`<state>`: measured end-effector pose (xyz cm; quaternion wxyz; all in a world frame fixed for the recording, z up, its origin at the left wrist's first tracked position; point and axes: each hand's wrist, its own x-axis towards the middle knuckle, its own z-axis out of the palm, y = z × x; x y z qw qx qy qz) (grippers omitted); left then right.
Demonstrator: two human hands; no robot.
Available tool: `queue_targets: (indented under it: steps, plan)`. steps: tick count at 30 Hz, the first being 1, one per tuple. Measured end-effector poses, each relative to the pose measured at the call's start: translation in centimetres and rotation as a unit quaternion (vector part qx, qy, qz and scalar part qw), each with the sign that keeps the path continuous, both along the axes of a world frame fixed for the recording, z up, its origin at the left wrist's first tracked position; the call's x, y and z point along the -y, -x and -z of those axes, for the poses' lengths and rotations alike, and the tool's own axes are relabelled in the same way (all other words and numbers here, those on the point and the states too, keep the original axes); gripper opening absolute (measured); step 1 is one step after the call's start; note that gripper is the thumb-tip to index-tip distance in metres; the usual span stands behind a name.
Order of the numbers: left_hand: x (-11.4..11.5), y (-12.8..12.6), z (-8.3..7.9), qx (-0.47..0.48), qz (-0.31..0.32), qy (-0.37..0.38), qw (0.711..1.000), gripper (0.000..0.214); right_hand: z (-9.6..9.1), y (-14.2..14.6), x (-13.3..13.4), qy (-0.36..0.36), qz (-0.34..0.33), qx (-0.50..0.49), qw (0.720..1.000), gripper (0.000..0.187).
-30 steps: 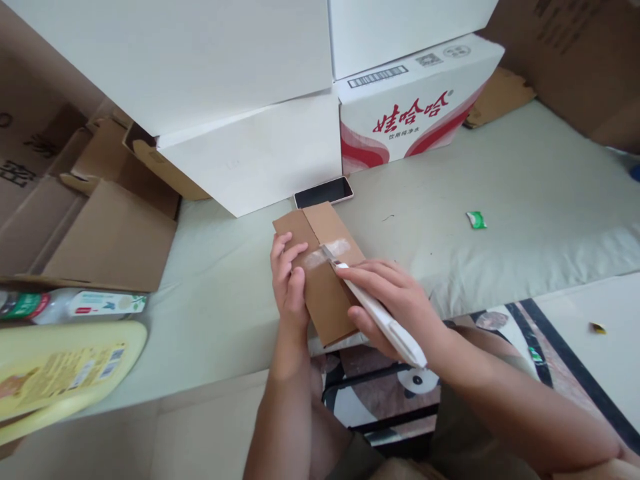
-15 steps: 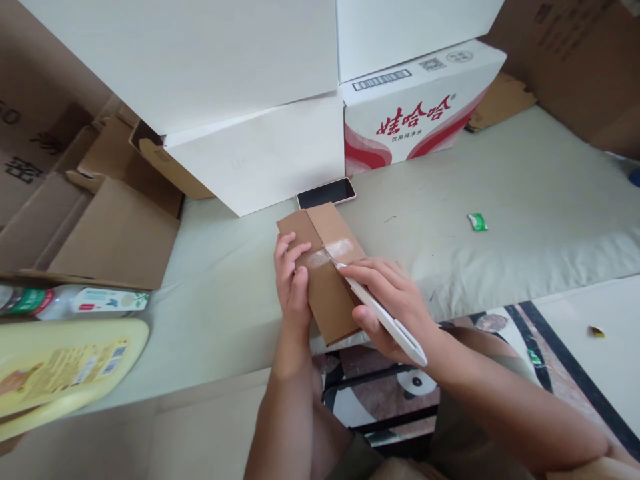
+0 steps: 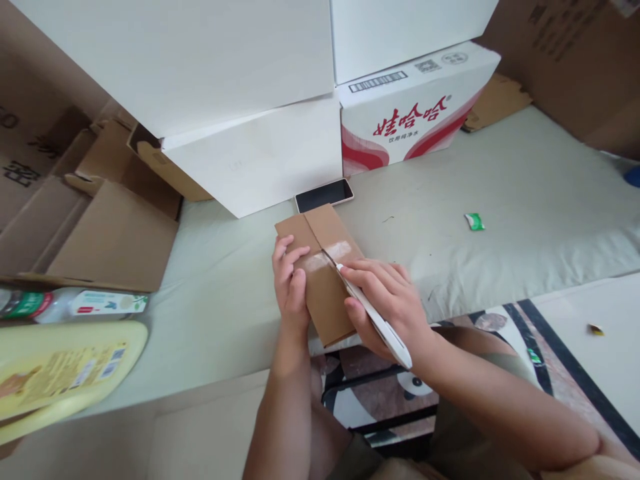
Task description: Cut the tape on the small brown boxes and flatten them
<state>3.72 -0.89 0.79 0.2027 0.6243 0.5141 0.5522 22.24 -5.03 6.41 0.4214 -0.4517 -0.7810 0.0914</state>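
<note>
A small brown cardboard box [image 3: 325, 293] lies on the pale green mat [image 3: 500, 193], its top seam closed with a strip of clear tape [image 3: 327, 255]. My left hand [image 3: 289, 288] presses flat on the box's left side, fingers together. My right hand [image 3: 387, 303] grips a white utility knife [image 3: 375, 319]. The knife's blade tip rests on the taped seam, right beside my left fingers.
A phone [image 3: 324, 195] lies just behind the box. White boxes [image 3: 250, 153] and a red-printed carton [image 3: 410, 113] are stacked at the back. Open brown cartons [image 3: 100, 227] sit left, with a yellow bottle [image 3: 60, 373] and a clear bottle [image 3: 75, 303]. A green scrap [image 3: 474, 221] lies right.
My right hand and the knife have shifted slightly left and up along the seam. My left hand stays pressed on the box.
</note>
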Motion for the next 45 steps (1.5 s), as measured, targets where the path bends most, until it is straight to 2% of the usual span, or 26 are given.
queue_targets:
  steps: [4, 9, 15, 20, 27, 35, 45]
  plan:
    - [0.1, 0.1, 0.1, -0.002, -0.011, -0.008, 1.000, 0.038, -0.5, 0.0, -0.4, 0.026, 0.007, 0.006, 1.000, 0.023]
    - [0.2, 0.5, 0.1, -0.017, 0.014, -0.034, 0.999, 0.037, -0.7, -0.1, -1.0, 0.061, 0.009, 0.017, 0.998, 0.024]
    - [0.4, 0.2, 0.3, -0.019, -0.016, -0.027, 0.999, 0.038, -0.2, 0.0, -1.2, 0.008, 0.013, -0.026, 1.000, 0.017]
    - [0.4, 0.3, 0.5, -0.033, -0.016, -0.028, 0.999, 0.037, 0.4, -0.1, -1.2, -0.035, 0.012, -0.084, 0.996, 0.015]
    - [0.2, 0.1, 0.3, -0.022, -0.028, -0.027, 0.999, 0.035, 0.7, 0.1, -0.9, -0.026, 0.019, -0.056, 0.998, 0.016]
    - [0.3, -0.1, 0.1, -0.012, -0.006, -0.030, 0.999, 0.033, 0.7, 0.1, -0.8, -0.018, 0.017, 0.041, 0.999, 0.027]
    - [0.3, -0.3, 0.3, -0.025, -0.019, -0.022, 0.999, 0.038, 1.2, -0.2, -1.0, -0.032, -0.012, -0.024, 0.999, 0.022]
